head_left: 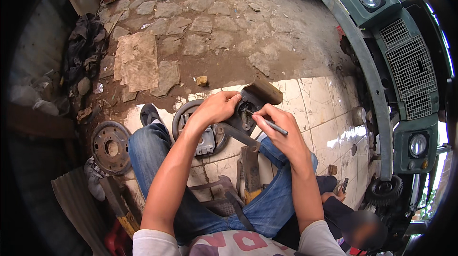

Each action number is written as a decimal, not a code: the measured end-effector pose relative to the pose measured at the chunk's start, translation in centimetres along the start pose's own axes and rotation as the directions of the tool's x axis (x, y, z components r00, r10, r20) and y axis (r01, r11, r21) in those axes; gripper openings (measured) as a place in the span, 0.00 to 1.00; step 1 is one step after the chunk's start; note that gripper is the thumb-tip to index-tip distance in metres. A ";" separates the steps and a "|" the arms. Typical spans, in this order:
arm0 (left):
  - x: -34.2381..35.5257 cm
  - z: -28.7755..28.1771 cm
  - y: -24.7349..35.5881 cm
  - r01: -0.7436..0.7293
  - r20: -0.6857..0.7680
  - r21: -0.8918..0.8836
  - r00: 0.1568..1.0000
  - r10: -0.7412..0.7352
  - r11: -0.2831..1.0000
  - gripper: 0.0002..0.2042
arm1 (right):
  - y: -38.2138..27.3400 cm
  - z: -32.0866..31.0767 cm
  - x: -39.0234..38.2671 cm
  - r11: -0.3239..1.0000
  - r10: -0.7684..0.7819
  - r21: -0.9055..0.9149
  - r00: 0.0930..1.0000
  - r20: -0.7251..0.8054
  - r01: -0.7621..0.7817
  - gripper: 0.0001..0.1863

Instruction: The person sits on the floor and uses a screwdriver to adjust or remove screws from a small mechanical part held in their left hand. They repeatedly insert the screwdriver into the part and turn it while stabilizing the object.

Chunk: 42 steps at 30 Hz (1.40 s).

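My left hand (217, 109) grips the upper left edge of a dark metal assembly (245, 121), fingers closed around it. This part has a round hollow in its middle, a curved brown metal plate (262, 90) at its far right side and a flat lever arm (238, 137) running toward me. Between the thumb and fingers of my right hand (281, 127) is a slim grey rod-like tool (276, 128). Its far end points into the hollow; what the tip touches is too small to tell. A round plate with a grey metal casting (206, 142) lies just beyond my left forearm.
A rusty brake drum-like disc (111, 147) leans at the left. Worn metal bars (250, 170) stand between my legs. A green vehicle with a grey bumper (372, 89) fills the right. Another person (362, 230) sits at the lower right. Cardboard (137, 60) lies on the stones.
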<state>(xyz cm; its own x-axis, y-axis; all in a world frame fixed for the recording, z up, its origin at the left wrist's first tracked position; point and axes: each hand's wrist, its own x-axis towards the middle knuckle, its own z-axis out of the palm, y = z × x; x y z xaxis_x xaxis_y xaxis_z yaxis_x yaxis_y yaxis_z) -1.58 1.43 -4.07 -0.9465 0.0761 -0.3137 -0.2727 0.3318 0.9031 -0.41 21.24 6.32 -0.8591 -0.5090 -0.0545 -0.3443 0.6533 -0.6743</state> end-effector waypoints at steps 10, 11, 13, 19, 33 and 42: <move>-0.3 -0.2 0.5 0.025 -0.004 0.002 1.000 -0.025 1.000 0.21 | 0.2 0.1 0.3 0.992 0.101 0.083 0.995 -0.015 -0.099 0.11; -0.3 -0.2 0.4 0.034 -0.006 -0.005 0.999 -0.034 0.999 0.21 | 0.2 0.1 0.5 0.988 0.129 0.092 0.992 -0.012 -0.127 0.11; -0.2 -0.2 -0.3 0.004 -0.018 0.004 1.000 -0.004 1.000 0.21 | -0.9 -0.5 -0.2 0.994 0.061 0.087 0.998 0.010 -0.062 0.11; -0.3 -0.6 0.3 -0.002 0.009 0.013 1.000 0.002 1.000 0.21 | 0.4 1.2 0.8 0.995 0.100 0.033 0.995 -0.010 -0.100 0.12; 0.0 -0.6 -0.5 0.034 -0.091 -0.045 0.995 -0.038 0.998 0.21 | 2.1 1.7 0.8 0.978 0.120 0.182 0.986 -0.115 -0.098 0.13; 0.7 -1.1 -2.3 -0.035 -0.125 0.002 0.992 0.035 0.999 0.22 | 5.5 3.6 0.8 0.916 0.130 0.397 0.976 -0.177 -0.050 0.11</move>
<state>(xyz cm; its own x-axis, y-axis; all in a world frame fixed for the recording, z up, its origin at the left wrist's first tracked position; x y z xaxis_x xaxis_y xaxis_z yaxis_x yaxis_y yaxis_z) -1.85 -0.27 -6.05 -0.9695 -0.0302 -0.2434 -0.2395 0.3304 0.9130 -1.64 22.39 -0.12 -0.9498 -0.3127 -0.0102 -0.1224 0.4013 -0.9077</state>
